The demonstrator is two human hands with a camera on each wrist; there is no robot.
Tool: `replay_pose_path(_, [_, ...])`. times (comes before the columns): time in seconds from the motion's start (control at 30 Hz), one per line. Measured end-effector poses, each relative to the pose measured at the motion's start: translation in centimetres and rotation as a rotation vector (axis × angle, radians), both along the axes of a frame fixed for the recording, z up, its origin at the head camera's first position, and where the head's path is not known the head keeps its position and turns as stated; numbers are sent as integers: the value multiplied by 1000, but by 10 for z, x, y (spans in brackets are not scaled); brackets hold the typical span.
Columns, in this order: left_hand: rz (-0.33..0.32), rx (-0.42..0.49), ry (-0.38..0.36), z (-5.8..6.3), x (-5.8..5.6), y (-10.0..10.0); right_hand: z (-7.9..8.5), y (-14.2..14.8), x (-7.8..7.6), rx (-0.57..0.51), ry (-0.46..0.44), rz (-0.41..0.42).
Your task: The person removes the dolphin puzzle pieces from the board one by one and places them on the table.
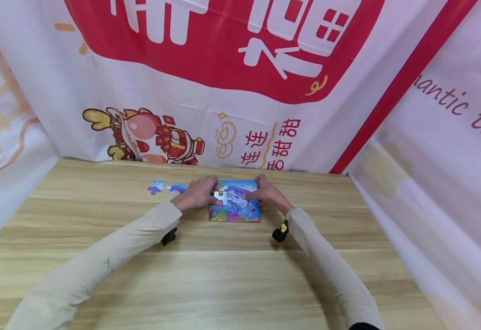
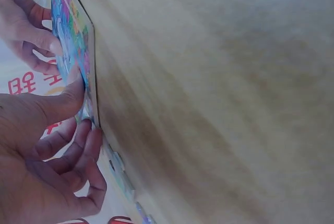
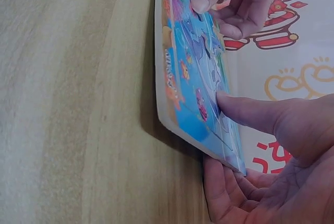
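Observation:
A jigsaw puzzle (image 1: 238, 208) in a flat tray, with dolphins and a colourful sea floor, lies on the table between the hands. My left hand (image 1: 200, 192) grips its left side, thumb on the picture and fingers curled at the edge. A pale, shiny patch shows beside that thumb; I cannot tell whether it is a loose piece. On the opposite side my right hand (image 3: 282, 156) holds the tray's edge, its thumb on the picture and fingers below. In the right wrist view, the puzzle (image 3: 190, 78) has its near edge slightly off the table.
Two loose puzzle pieces, one with a blue and purple print (image 1: 156, 186) and another with a dolphin part (image 1: 176, 188), lie left of my left hand on the wooden table (image 1: 223, 275). Behind the table hangs a printed cloth (image 1: 207, 114), and more cloth encloses both sides.

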State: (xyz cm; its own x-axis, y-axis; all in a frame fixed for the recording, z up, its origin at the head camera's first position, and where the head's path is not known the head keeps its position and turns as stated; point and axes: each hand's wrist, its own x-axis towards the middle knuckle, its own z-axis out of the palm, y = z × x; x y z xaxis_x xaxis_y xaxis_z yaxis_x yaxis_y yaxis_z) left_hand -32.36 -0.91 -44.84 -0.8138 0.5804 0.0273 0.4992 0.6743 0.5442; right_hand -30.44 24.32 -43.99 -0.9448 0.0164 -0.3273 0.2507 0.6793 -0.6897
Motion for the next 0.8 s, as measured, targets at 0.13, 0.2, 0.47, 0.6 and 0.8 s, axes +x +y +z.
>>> replay_pose_path(0.13, [-9, 91, 2, -4, 1, -5, 1, -1, 0, 5, -3, 1])
replay_pose_path(0.2, [-4, 145, -5, -5, 2, -8, 2, -1, 0, -3, -9, -1])
replay_pose_path(0.47, [-4, 405, -202, -1, -1, -15, 2, -2, 0, -4, -4, 3])
replay_pose_path(0.6, [19, 440, -302, 3, -1, -18, 2, -1, 1, -2, 1, 5])
replay_pose_path(0.8, [42, 464, -399, 6, -2, -22, 2, 0, 1, -12, -7, -3])
